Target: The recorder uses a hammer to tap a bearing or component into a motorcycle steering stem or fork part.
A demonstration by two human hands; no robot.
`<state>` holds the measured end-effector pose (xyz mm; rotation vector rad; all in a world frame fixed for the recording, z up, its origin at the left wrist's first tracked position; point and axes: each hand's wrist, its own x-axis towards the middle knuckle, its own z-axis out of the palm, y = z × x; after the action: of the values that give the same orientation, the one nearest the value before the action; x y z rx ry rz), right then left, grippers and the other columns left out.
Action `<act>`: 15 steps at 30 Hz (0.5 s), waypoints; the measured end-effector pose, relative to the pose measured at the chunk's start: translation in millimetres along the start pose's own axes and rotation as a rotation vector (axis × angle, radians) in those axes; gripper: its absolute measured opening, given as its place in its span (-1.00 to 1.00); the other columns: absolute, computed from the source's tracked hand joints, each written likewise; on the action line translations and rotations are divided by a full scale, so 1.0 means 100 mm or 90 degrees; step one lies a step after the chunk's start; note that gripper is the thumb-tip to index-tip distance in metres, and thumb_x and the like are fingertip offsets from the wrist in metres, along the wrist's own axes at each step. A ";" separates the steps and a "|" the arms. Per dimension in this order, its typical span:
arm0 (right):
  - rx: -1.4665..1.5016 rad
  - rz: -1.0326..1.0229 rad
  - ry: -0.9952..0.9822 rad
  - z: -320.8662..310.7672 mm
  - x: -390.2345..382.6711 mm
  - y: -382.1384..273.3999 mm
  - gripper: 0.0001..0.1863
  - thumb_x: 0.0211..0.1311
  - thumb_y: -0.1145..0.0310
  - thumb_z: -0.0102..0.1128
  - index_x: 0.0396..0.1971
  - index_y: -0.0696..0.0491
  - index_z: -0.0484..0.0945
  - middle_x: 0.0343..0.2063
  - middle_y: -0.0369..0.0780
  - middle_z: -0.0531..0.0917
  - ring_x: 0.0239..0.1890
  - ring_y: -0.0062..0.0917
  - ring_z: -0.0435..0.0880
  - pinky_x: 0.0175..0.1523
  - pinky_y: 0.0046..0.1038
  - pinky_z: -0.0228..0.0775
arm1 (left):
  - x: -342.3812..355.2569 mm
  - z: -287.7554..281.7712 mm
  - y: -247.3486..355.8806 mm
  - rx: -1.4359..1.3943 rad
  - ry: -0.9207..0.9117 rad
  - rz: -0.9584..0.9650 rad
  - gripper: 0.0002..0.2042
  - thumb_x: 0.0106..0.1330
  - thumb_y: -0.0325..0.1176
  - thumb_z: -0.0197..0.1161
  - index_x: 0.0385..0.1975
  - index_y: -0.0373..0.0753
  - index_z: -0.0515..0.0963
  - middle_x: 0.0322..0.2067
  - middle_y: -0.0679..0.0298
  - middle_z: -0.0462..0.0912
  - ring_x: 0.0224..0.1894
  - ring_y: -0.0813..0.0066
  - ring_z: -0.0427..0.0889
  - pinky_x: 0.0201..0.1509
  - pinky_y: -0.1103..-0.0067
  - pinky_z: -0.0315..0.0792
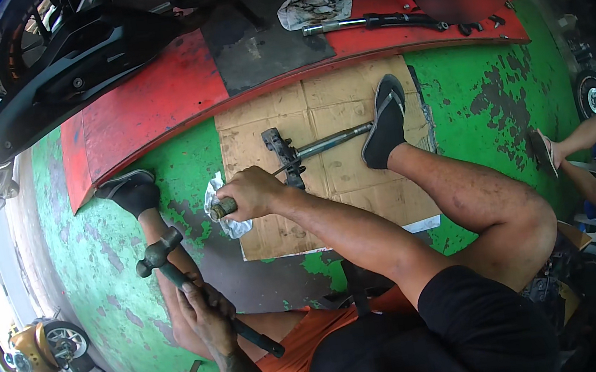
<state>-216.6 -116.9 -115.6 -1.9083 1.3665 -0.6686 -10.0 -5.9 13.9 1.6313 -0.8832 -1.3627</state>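
My left hand [209, 312] is closed around the handle of a ball-peen hammer [160, 253], held tilted with its head up, near my left leg. My right hand [254, 193] grips a screwdriver-like tool [223, 208]; the butt of its worn handle sticks out of the fist. Its thin shaft points at the clamp end of a motorcycle steering stem [330, 140]. I cannot tell whether the tip touches it. The stem lies on a flattened cardboard sheet [357, 179], its bare end at my right foot [384, 122]. A crumpled white rag or plastic [238, 227] lies beneath my right hand.
A red platform [146, 104] with a dark panel crosses the far side, a motorcycle [81, 82] above its left part. On it lie a stained rag [316, 10], a long wrench [374, 21] and small parts. Another person's legs [581, 144] are at right, on the worn green floor.
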 end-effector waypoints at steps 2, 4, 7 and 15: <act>0.017 -0.017 0.004 0.00 -0.01 0.03 -0.69 -0.09 0.03 0.36 -0.43 -0.06 0.67 -0.50 -0.13 0.71 -0.34 -0.15 0.72 -0.19 -0.11 0.55 | -0.01 0.02 -0.01 -0.005 -0.005 0.003 -0.72 0.60 -0.05 -0.07 -0.04 -0.13 0.37 -0.68 0.48 0.17 -0.78 0.72 0.11 -0.76 0.70 0.03; 0.021 -0.029 0.018 -0.01 -0.05 0.05 -0.70 -0.09 0.04 0.37 -0.43 -0.07 0.67 -0.50 -0.12 0.71 -0.34 -0.15 0.72 -0.19 -0.12 0.55 | -0.04 0.07 -0.04 -0.009 -0.009 0.006 -0.72 0.60 -0.06 -0.07 -0.06 -0.15 0.36 -0.68 0.48 0.19 -0.78 0.72 0.12 -0.76 0.70 0.05; 0.029 -0.049 0.027 -0.02 -0.07 0.05 -0.70 -0.10 0.05 0.38 -0.43 -0.07 0.66 -0.51 -0.12 0.70 -0.36 -0.15 0.72 -0.20 -0.13 0.54 | -0.11 0.16 -0.15 -0.036 -0.024 -0.003 -0.74 0.61 -0.09 -0.08 -0.04 -0.16 0.35 -0.67 0.47 0.19 -0.78 0.72 0.11 -0.75 0.70 0.06; 0.019 -0.038 0.066 0.00 -0.10 0.12 -0.71 -0.10 0.07 0.39 -0.43 -0.07 0.65 -0.51 -0.14 0.70 -0.38 -0.16 0.71 -0.22 -0.13 0.54 | -0.33 0.49 0.21 0.102 0.095 0.056 -0.71 0.57 -0.10 0.01 0.01 -0.19 0.42 -0.68 0.50 0.19 -0.76 0.73 0.11 -0.74 0.70 0.01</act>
<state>-226.5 -109.4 -125.1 -1.9211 1.3593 -0.8231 -63.7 7.3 41.9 1.7683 -0.9828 -1.1196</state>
